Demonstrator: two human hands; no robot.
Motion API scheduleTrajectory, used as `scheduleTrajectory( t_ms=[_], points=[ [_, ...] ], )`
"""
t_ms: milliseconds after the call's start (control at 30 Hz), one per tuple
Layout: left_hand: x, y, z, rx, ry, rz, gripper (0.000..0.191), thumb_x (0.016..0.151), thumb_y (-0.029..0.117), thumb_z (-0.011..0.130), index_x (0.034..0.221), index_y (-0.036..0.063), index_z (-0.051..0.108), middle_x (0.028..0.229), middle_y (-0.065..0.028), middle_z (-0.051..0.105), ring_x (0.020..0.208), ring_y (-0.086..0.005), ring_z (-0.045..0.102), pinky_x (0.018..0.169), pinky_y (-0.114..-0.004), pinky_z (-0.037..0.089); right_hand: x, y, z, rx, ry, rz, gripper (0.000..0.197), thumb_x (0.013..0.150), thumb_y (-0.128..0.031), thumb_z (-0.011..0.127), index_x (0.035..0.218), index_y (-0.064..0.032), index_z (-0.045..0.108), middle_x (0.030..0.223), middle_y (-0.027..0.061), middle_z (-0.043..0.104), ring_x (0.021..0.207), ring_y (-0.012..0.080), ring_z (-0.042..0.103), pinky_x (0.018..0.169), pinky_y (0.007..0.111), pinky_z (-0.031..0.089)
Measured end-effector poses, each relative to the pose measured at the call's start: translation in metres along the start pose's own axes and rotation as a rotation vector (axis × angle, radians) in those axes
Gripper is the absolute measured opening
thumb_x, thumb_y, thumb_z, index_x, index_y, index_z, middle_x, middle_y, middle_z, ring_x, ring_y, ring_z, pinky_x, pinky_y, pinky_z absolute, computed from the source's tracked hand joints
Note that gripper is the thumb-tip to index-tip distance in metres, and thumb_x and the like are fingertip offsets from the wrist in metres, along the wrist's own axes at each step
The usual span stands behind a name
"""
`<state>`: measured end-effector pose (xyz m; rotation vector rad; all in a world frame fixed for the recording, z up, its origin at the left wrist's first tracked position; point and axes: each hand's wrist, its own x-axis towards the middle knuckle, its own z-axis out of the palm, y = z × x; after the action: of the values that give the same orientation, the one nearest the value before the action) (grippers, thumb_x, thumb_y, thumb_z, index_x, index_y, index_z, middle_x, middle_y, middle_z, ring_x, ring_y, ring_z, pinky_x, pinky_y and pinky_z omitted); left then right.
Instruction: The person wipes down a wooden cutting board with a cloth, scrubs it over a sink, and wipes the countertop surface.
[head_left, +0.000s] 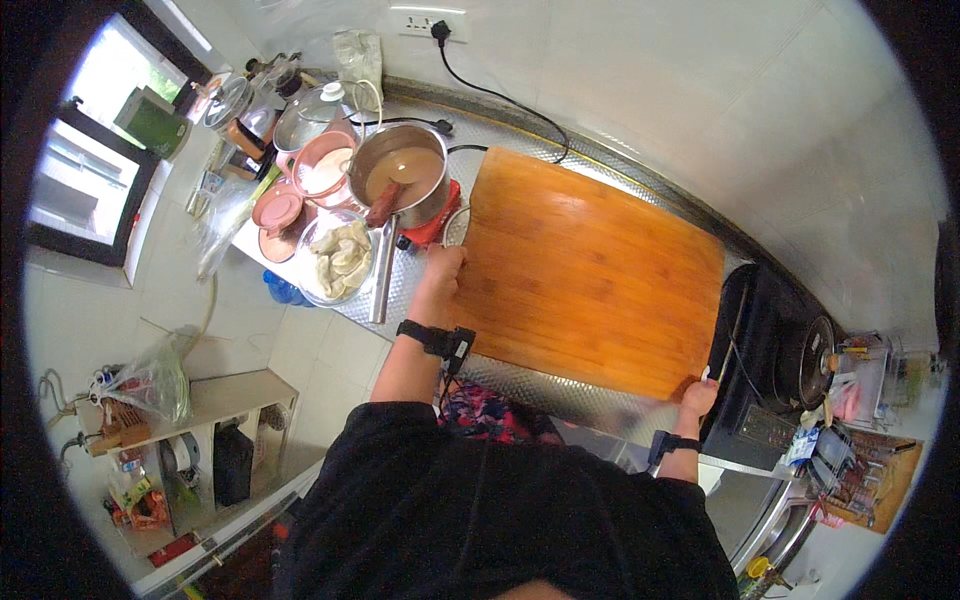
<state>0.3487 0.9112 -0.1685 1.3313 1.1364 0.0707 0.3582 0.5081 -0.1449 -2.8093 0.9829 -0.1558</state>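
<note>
A large wooden cutting board (592, 277) is over the patterned metallic worktop, spanning the space before me. My left hand (446, 268) grips its left edge, the fingers partly hidden. At the board's near right corner my right hand (697, 397) holds the edge, and a small white bit shows beside the thumb. Just left of my left hand is a steel saucepan (433, 214) of brownish liquid, its long handle pointing towards me. A reddish-brown handle (385, 205) leans in the pan. A clear bowl of dumplings (341, 262) sits beside the pan handle.
Pink containers (322, 166) and a glass-lidded pot (300, 127) crowd the left of the worktop. A black cord runs from the wall socket (427, 25) behind the board. To the right stand a black stove (739, 345) and a dark lidded pan (814, 364).
</note>
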Motion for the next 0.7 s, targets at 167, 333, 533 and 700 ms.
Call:
scheduleTrajectory(
  t_ms=[167,333,533,700],
  points=[
    [-0.017,0.002,-0.008,-0.078,-0.109,-0.001,0.012,0.054,0.003,0.046,0.064,-0.0038,0.044,0.050,-0.0059,0.044,0.041,-0.0144,0.041,0.034,-0.029,0.029,-0.005,-0.007,-0.007,0.014,-0.017,0.016,0.021,0.070,-0.015,0.041,0.083,0.0006,0.049,0.081,0.0184,0.052,0.075,0.0298,0.050,0.064,0.037,0.040],
    [-0.033,0.007,-0.019,0.085,-0.189,0.307,0.019,0.055,0.002,0.046,0.072,-0.0043,0.042,0.058,-0.0094,0.045,0.048,-0.0152,0.044,0.039,-0.027,0.034,-0.002,-0.002,-0.010,0.038,-0.094,0.035,0.035,0.073,-0.029,0.034,0.088,0.0007,0.046,0.085,0.0194,0.049,0.078,0.0322,0.047,0.066,0.041,0.038],
    [-0.033,-0.011,-0.025,0.149,-0.218,0.387,0.027,0.056,0.004,0.046,0.081,-0.0064,0.040,0.063,-0.0108,0.047,0.052,-0.0169,0.046,0.043,-0.026,0.037,-0.005,-0.010,-0.035,0.010,-0.222,0.189,0.045,0.075,-0.038,0.030,0.094,-0.0005,0.044,0.091,0.0208,0.047,0.086,0.0341,0.043,0.071,0.042,0.034],
    [-0.118,0.066,-0.042,0.042,-0.561,0.467,0.028,0.060,0.000,0.049,0.085,-0.0051,0.040,0.074,-0.0100,0.051,0.064,-0.0132,0.049,0.055,-0.021,0.038,0.002,-0.007,-0.039,0.118,-0.243,0.167,0.042,0.075,-0.038,0.033,0.091,-0.0017,0.048,0.089,0.0201,0.048,0.083,0.0345,0.045,0.072,0.041,0.034]
  ],
)
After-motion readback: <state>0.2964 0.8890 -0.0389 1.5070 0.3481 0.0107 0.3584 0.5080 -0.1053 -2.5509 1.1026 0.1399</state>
